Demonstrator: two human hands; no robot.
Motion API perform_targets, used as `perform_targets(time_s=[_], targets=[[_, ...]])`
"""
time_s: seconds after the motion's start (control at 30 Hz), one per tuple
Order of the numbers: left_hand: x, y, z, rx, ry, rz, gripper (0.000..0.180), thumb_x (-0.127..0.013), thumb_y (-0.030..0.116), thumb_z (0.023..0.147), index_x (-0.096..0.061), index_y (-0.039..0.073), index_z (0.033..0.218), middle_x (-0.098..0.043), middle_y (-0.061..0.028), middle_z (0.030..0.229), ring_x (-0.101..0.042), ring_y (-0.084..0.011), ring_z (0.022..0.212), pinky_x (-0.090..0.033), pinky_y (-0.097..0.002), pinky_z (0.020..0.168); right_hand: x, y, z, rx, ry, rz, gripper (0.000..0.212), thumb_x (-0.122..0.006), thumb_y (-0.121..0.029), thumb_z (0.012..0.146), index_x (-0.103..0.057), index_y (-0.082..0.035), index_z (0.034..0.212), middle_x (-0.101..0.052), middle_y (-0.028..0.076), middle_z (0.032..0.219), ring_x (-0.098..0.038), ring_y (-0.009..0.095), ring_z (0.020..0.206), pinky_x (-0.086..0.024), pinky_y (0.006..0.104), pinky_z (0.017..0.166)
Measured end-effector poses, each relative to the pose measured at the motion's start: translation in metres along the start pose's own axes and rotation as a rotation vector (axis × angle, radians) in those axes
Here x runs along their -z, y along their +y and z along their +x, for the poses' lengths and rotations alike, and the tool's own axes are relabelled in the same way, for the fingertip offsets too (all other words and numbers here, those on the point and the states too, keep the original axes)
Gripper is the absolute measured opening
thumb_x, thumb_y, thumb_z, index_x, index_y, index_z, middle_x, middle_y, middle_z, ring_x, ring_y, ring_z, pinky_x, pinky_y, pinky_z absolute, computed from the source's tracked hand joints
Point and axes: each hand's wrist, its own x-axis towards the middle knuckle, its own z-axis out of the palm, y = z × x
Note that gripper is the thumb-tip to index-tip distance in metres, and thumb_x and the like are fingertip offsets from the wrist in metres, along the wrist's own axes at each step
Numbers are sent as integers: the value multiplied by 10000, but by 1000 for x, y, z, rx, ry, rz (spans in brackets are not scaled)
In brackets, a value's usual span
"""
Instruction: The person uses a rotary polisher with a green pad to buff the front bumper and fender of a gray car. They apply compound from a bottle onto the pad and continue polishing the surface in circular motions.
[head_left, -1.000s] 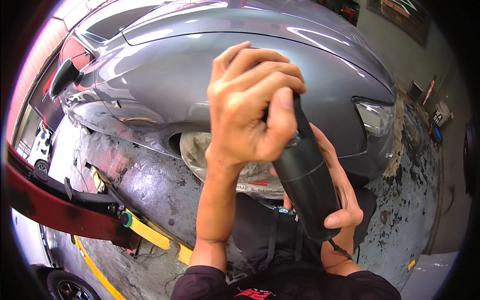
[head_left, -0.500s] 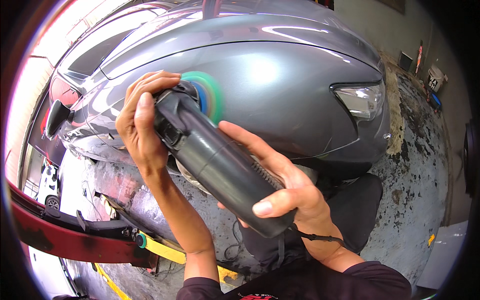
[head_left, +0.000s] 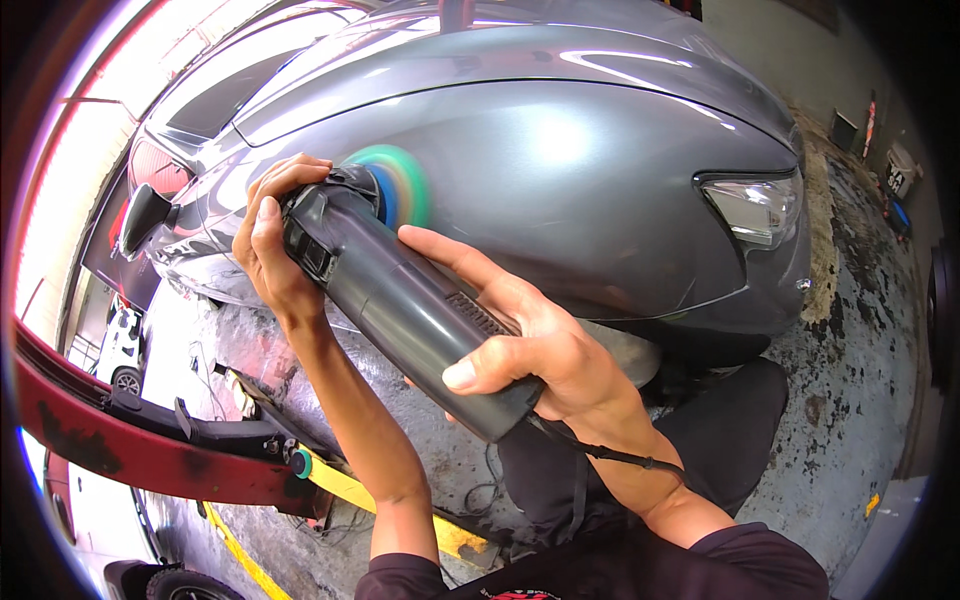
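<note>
A black car polisher [head_left: 400, 290] slants across the middle, both my hands on it. My left hand [head_left: 275, 235] is wrapped over its head end, near the backing plate. Farther down, my right hand [head_left: 530, 345] grips the body close to the cord end, thumb on top and forefinger stretched along the side. The green and blue polishing pad [head_left: 405, 190] looks smeared, as if spinning, and lies against the shiny grey front fender [head_left: 530, 200] of a car. Right of it sits the headlight [head_left: 755, 208]. The wheel area below is partly hidden by my arms.
The car's side mirror [head_left: 148, 215] juts out at left. A red lift arm [head_left: 150, 440] and a yellow bar [head_left: 350, 490] cross the lower left. The black power cord [head_left: 620, 458] runs over my right forearm. A bucket [head_left: 900, 170] stands by the far right wall.
The polisher and both hands have shifted slightly left along the fender, the rear end rising a little. The car sits farther right in view, as my head has turned.
</note>
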Motion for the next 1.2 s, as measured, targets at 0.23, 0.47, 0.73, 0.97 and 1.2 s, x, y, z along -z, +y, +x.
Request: perform_targets(time_s=[0.23,0.47,0.73,0.97,1.2], targets=[[10,-11,1,23,38,-8,489,-404,263,995,-742,-89,1013,-758,-211,1129,-649,-320,1183,-450,-445,1112,1,6,14,-1,-42,32,1068,-774,-134,704,-365,-33,1686,-562,193,1463,-592,249,1301,-463,321,1103],[12,-11,0,2,42,10,492,-404,264,994,-744,-92,1007,-764,-209,1111,-647,-322,1188,-448,-446,1115,1,8,15,22,-43,-6,1071,-778,-132,706,-361,-33,1688,-564,184,1460,-589,242,1297,-465,318,1092],[-11,2,8,-75,-32,-8,429,-460,238,1020,-764,-64,1011,-784,-156,1057,-644,-292,1202,-453,-431,1115,7,2,-5,70,11,7,1115,-751,-115,675,-311,-29,1697,-544,251,1474,-739,352,1042,-649,388,771],[-47,23,19,-174,-33,-17,315,-547,204,965,-784,-1,936,-771,-151,948,-682,-302,1028,-524,-425,971,12,-9,-30,128,31,109,1151,-710,-86,662,-252,-53,1717,-519,312,1502,-755,398,1010,-674,430,706],[-97,41,8,-192,62,-37,273,-611,227,907,-779,31,817,-751,-107,817,-691,-316,939,-522,-457,885,42,-27,-70,59,53,122,1276,-766,-194,695,-76,-282,1764,-243,419,1673,-626,424,1114,-630,448,679]])
